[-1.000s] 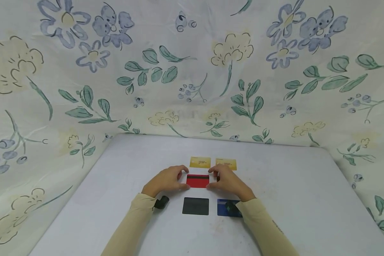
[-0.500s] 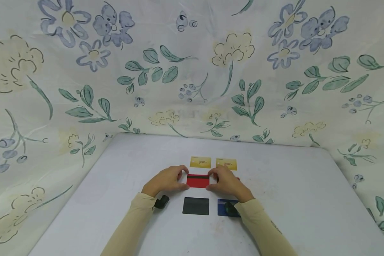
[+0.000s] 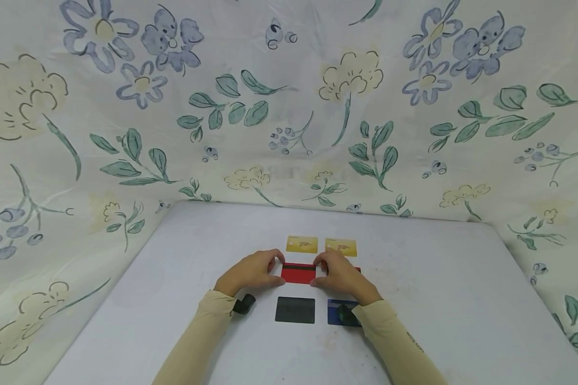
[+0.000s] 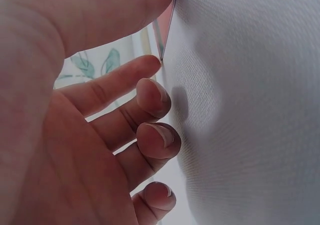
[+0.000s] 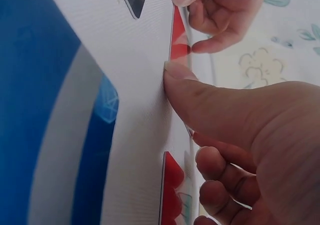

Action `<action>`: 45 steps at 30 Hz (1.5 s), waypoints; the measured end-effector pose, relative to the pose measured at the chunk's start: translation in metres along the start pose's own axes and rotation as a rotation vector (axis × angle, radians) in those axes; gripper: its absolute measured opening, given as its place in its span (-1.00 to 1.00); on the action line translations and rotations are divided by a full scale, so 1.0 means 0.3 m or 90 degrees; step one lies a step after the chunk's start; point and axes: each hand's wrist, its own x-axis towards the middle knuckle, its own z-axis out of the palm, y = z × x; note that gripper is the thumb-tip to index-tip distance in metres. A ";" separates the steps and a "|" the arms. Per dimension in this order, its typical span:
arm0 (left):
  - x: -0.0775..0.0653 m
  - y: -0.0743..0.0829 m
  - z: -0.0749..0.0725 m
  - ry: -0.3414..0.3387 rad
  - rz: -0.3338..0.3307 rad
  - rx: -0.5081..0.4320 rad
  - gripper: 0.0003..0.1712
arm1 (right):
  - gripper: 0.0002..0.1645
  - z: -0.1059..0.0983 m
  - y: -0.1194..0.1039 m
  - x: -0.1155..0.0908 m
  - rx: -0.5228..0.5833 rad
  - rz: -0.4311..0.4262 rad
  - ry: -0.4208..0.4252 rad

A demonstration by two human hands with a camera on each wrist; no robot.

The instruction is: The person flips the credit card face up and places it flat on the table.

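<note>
A red card (image 3: 298,274) with a dark stripe along its far edge lies flat on the white table (image 3: 149,299). My left hand (image 3: 250,270) holds its left end, thumb at the near corner and index fingertip at the far one. On the right end my right hand (image 3: 344,275) does the same with thumb and index finger. In the left wrist view, the card's corner (image 4: 165,25) shows between thumb and index, the other fingers loosely bent. A second red card (image 5: 171,190) lies to the right, mostly hidden under the right hand in the head view.
Two yellow cards (image 3: 302,244) lie side by side behind the red one. Nearer me are a black card (image 3: 295,310) and a blue card (image 3: 334,313), partly covered by the right wrist's camera (image 3: 349,314). A flowered cloth (image 3: 289,107) hangs behind the table.
Over the last second the right hand has shifted very slightly, and an edge of the second red card now shows beyond it. The held red card stays almost in place.
</note>
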 end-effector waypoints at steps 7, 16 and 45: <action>0.003 0.002 -0.001 -0.006 0.001 -0.006 -0.44 | -0.47 0.001 -0.003 -0.004 -0.010 -0.007 0.007; 0.006 0.002 -0.002 -0.010 0.015 -0.012 -0.46 | -0.44 0.000 -0.007 -0.006 -0.037 0.004 0.012; -0.009 0.021 -0.015 0.002 0.036 0.009 -0.41 | -0.35 -0.019 0.002 -0.012 -0.020 -0.030 -0.007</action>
